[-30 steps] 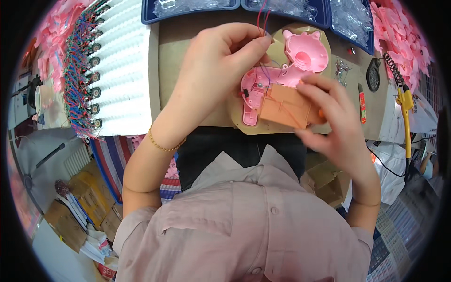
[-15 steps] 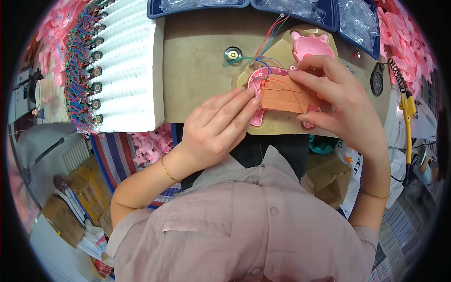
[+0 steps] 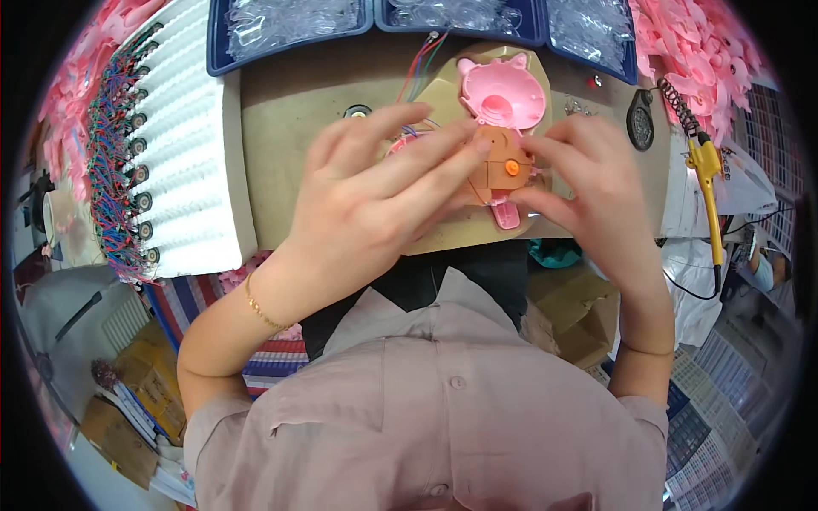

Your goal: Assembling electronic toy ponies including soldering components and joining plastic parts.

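Note:
An open pink animal-shaped toy shell point(image 3: 504, 92) lies on a tan rest, its hollow head part uppermost. Over its body part is an orange-brown plastic plate point(image 3: 497, 173) with a round orange knob. My right hand point(image 3: 592, 170) holds the plate's right side between thumb and fingers. From the left, my left hand point(image 3: 375, 192) reaches over with fingers stretched and spread, fingertips touching the plate; its thumb is hidden. Coloured wires point(image 3: 417, 64) run out beyond the left fingers. Behind that hand, a small round speaker point(image 3: 358, 111) is partly covered.
A white foam tray point(image 3: 192, 162) of wired speakers stands left. Blue bins point(image 3: 294, 47) of clear plastic parts line the far edge. At right are a black oval tag point(image 3: 640, 121), a yellow-handled tool point(image 3: 705, 170) on a coiled cord, and heaped pink parts point(image 3: 707, 55).
The plate has turned, so its orange knob now shows. My left hand has moved across it with fingers spread, and my right hand still grips it. The whole view has shifted.

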The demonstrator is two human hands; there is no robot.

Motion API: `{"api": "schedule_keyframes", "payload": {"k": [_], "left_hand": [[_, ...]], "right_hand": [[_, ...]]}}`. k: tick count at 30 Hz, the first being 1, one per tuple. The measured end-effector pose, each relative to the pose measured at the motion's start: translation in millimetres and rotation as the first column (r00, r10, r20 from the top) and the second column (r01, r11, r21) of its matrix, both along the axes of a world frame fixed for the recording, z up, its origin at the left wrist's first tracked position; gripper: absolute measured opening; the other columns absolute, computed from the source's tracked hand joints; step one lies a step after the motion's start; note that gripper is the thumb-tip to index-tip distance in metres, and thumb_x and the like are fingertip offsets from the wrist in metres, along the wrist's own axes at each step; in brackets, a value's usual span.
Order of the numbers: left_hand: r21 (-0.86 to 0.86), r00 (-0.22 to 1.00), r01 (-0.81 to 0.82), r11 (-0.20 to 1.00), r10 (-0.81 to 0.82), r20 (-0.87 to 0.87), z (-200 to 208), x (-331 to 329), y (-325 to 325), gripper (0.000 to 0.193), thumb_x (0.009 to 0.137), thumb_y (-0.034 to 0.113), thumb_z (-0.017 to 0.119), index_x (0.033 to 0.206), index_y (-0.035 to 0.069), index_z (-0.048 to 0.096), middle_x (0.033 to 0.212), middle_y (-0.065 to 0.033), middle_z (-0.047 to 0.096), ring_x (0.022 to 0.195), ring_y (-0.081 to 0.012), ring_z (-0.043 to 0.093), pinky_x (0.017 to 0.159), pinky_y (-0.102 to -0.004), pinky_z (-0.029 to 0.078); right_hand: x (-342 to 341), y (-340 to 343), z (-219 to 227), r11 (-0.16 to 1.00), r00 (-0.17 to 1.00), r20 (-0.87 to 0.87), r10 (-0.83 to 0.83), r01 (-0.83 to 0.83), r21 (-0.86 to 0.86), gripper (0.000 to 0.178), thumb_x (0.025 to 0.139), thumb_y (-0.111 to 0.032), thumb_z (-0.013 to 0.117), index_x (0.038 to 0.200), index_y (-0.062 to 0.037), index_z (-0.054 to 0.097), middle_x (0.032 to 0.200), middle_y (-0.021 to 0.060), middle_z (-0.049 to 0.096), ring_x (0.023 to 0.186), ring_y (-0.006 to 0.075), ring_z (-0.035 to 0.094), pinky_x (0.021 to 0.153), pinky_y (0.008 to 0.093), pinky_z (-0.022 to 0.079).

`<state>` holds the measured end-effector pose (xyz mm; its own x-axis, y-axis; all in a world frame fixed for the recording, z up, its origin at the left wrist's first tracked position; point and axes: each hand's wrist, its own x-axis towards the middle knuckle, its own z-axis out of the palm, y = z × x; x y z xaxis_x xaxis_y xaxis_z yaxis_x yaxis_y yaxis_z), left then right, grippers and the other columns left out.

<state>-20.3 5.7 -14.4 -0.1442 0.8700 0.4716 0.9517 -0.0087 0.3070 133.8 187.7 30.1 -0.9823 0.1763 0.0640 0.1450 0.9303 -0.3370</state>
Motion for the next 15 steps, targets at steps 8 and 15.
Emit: {"api": "schedule_keyframes", "payload": {"k": [8, 15], "left_hand": [[-0.085, 0.998, 0.021, 0.996, -0.026, -0.055, -7.8, 16.6, 8.5, 0.034, 0.080, 0.020, 0.068, 0.112, 0.008, 0.066, 0.118, -0.0007, 0.063, 0.106, -0.0165, 0.057, 0.089, -0.0316, 0.041], [-0.039, 0.867, -0.264, 0.964, 0.255, 0.429, 5.4, 1.4, -12.7, 0.011, 0.080, 0.015, 0.069, 0.084, 0.004, 0.069, 0.091, -0.0072, 0.069, 0.087, -0.0231, 0.063, 0.076, -0.0353, 0.048]], "right_hand": [[-1.9, 3.9, -16.4, 0.997, 0.997, -0.030, 0.070, -0.070, -0.028, 0.040, 0.064, -0.020, 0.077, 0.098, -0.0006, 0.065, 0.084, 0.0087, 0.056, 0.077, 0.0251, 0.054, 0.069, 0.0354, 0.044], [-42.6, 10.2, -3.5, 0.988, 0.966, -0.254, 0.045, -0.080, -0.128, 0.021, 0.079, -0.005, 0.063, 0.099, -0.0011, 0.065, 0.094, 0.0122, 0.061, 0.093, 0.0279, 0.059, 0.076, 0.0330, 0.047]]}}
